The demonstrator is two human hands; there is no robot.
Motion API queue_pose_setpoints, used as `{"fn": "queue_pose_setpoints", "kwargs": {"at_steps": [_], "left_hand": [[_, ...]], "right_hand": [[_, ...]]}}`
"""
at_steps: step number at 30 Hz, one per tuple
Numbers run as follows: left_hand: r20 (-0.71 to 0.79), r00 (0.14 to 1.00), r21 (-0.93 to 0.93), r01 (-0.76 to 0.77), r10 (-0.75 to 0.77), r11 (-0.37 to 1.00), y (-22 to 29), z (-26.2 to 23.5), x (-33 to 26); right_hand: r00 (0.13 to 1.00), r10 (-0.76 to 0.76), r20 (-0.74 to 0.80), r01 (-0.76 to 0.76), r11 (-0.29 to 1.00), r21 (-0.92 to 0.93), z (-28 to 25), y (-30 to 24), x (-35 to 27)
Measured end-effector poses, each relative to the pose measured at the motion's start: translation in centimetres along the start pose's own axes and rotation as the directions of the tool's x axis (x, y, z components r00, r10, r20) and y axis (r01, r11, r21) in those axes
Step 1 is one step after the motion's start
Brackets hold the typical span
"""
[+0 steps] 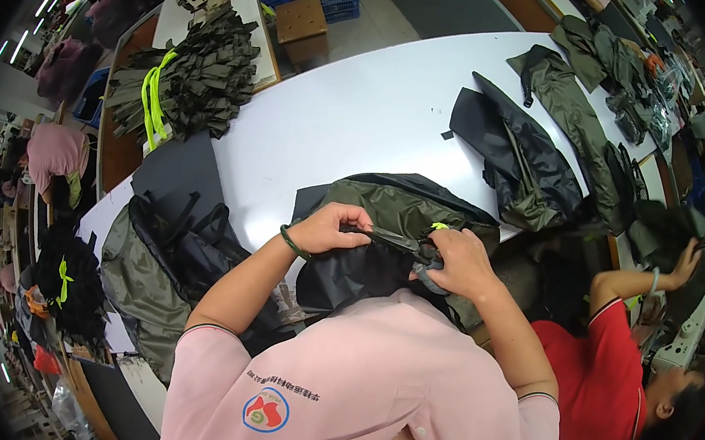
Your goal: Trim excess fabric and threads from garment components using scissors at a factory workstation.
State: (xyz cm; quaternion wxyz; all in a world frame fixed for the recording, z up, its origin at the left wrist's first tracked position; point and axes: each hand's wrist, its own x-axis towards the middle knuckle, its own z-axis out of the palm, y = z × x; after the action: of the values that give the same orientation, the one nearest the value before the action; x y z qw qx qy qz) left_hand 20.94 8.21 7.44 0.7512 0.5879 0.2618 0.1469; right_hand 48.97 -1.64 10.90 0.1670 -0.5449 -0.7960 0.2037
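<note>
In front of my body lies an olive-green and black bag (410,198) on the white table, its black side toward me. My left hand (335,228), a dark band at the wrist, is closed, pinching a dark strip at the bag's near edge between thumb and fingers. Fingers curled, my right hand (457,262) grips what looks like a pair of scissors (397,240) with a grey handle. Their blades point left toward the pinched strip. A bit of bright yellow-green cord (439,226) shows beside the right fingers. Part of the handle is hidden by the hand.
More bags lie on the white table (294,121): a green-black one (152,277) at left, a dark one (520,155) at right. A bundle of dark straps (205,78) sits far left. Close on the right, a person in red (596,375) reaches toward dark fabric.
</note>
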Motion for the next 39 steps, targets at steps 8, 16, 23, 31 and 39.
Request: {"fn": "queue_pose_setpoints", "kwargs": {"at_steps": [8, 16, 23, 31, 39], "left_hand": [[0.001, 0.999, 0.014, 0.041, -0.041, 0.999, 0.5, 0.4, 0.1], [0.010, 0.998, 0.003, 0.063, -0.063, 0.998, 0.3, 1.1, 1.4], [-0.061, 0.998, 0.128, 0.017, -0.010, 0.992, 2.2, 0.6, 0.8], [-0.847, 0.184, 0.414, -0.360, 0.499, 0.836, 12.0, -8.8, -20.6], [-0.153, -0.368, 0.553, 0.738, 0.917, 0.388, 13.4, -6.1, -47.9]], "right_hand": [[0.997, 0.014, 0.074, -0.014, 1.000, -0.003, -0.2, 0.5, -0.4], [0.993, 0.046, 0.112, -0.046, 0.999, 0.000, -0.1, 2.2, -1.3], [0.972, 0.236, -0.010, -0.231, 0.961, 0.153, -0.9, 5.2, -2.2], [0.785, 0.616, -0.062, -0.619, 0.783, -0.065, 0.1, 15.3, -2.5], [0.829, 0.550, 0.102, -0.542, 0.835, -0.096, 7.2, 9.3, 2.0]]}}
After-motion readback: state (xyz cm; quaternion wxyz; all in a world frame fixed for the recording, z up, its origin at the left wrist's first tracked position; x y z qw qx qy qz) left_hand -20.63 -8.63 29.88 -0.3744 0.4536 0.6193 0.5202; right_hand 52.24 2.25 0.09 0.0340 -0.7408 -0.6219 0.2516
